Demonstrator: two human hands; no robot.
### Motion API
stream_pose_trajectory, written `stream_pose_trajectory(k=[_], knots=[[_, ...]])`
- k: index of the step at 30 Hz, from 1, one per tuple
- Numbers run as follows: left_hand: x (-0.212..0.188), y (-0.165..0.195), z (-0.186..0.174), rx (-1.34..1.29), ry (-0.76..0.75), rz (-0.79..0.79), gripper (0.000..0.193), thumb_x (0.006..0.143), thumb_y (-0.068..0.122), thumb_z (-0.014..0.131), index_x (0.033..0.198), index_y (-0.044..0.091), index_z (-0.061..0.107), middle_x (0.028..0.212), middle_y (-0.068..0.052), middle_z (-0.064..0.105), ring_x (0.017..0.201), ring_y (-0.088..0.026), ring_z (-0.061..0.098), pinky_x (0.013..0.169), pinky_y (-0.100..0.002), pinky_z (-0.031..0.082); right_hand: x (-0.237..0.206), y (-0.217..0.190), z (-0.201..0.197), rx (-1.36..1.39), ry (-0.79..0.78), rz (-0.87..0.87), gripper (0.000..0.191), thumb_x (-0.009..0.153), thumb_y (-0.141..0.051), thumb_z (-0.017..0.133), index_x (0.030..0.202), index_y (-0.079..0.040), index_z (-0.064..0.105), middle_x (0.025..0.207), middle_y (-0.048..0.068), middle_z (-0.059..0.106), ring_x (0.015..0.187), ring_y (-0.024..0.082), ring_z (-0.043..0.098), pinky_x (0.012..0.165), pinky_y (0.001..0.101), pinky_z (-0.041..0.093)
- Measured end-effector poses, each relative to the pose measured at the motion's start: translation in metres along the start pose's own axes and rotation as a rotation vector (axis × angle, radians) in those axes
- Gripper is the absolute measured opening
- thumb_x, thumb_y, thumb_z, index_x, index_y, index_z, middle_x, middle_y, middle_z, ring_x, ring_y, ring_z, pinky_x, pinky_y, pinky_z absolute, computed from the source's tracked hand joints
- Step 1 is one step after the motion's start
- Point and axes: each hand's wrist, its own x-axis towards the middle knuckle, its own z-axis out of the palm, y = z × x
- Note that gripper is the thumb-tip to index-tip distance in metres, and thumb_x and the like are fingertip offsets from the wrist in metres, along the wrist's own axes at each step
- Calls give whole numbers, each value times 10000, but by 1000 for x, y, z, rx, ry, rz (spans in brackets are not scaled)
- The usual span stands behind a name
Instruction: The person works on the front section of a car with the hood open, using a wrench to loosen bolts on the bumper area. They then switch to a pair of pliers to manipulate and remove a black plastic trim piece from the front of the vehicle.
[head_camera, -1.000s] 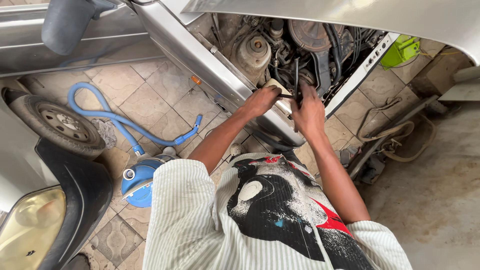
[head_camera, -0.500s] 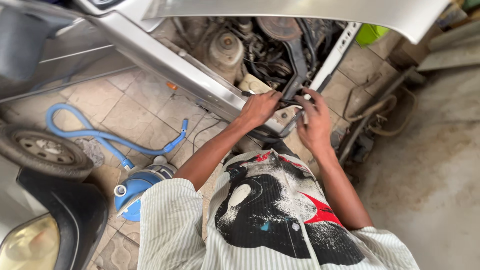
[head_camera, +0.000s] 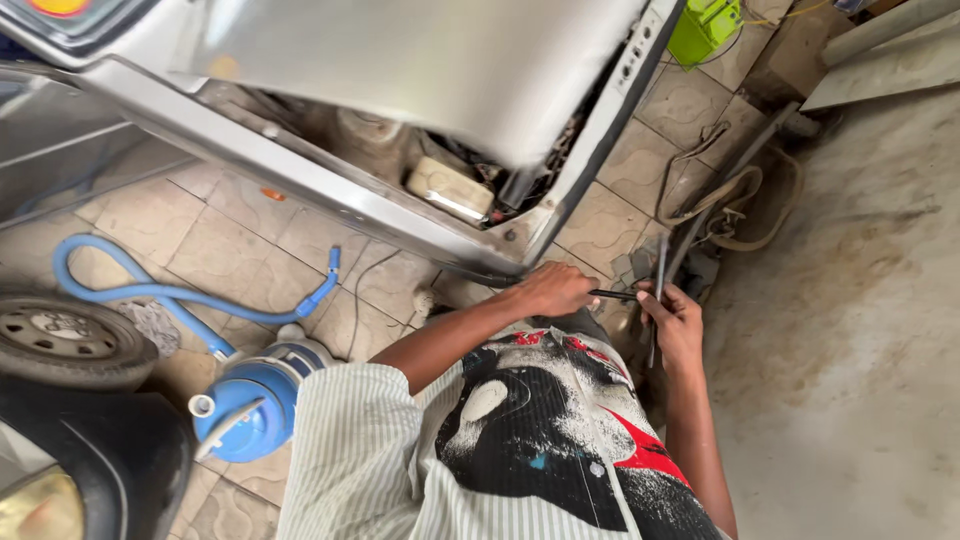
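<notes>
My left hand (head_camera: 555, 290) is closed around one end of a thin dark rod (head_camera: 615, 294) that runs sideways toward my right hand (head_camera: 675, 322). The right hand's fingers grip a second thin dark strip (head_camera: 660, 268) that stands nearly upright, and they touch the first rod's end. Both hands are low in front of my printed shirt, just below the front corner of a silver car (head_camera: 470, 255). The raised silver hood (head_camera: 450, 70) hides most of the engine bay (head_camera: 450, 190).
A blue hose (head_camera: 150, 290) curls over the tiled floor to a blue canister (head_camera: 250, 400) at my left. A loose wheel (head_camera: 60, 340) lies at far left. Tan hoses and bars (head_camera: 740, 200) are piled to the right, with a green box (head_camera: 705, 25) beyond.
Both hands have come out of the engine bay and drawn back toward my body, now holding thin dark rods. The view has tilted, so the hood covers the bay.
</notes>
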Motion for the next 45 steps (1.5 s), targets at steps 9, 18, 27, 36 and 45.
stream_pose_trajectory(k=[9,18,27,36,45], knots=[[147,45,13,-108,85,28,333,973,385,652,1000,57,706,932,-184,723,901,-393,719,822,-524,542,59,-29,-118,-430,1,-178,214,947,-162,758,1086,0,749,789,64,652,695,131,560,640,297,452],[275,78,-6,-91,-31,43,361,934,330,655,1252,162,690,1171,-147,709,1050,-368,692,883,-503,539,101,-88,-200,-608,92,-317,235,921,-167,757,1083,1,736,923,165,716,782,295,691,738,362,524],[378,1,-40,-74,67,-178,220,954,218,622,1137,113,684,1127,-151,715,1024,-362,701,879,-501,539,274,-144,-238,-722,-134,-567,219,930,-181,767,1050,-4,724,889,175,688,751,341,647,691,404,503],[485,-83,-146,-128,641,-314,182,934,155,609,1077,60,670,1033,-170,703,1038,-383,673,846,-501,538,493,-236,-219,-865,-459,-906,217,972,-183,751,1066,10,723,931,215,690,851,408,672,752,459,533],[516,-99,-210,-400,828,-700,347,1022,315,550,1233,54,637,1166,-190,695,1110,-372,665,927,-518,526,616,-308,-145,-894,-805,-1188,250,965,-184,754,1125,7,736,1026,203,730,899,401,691,809,467,542]])
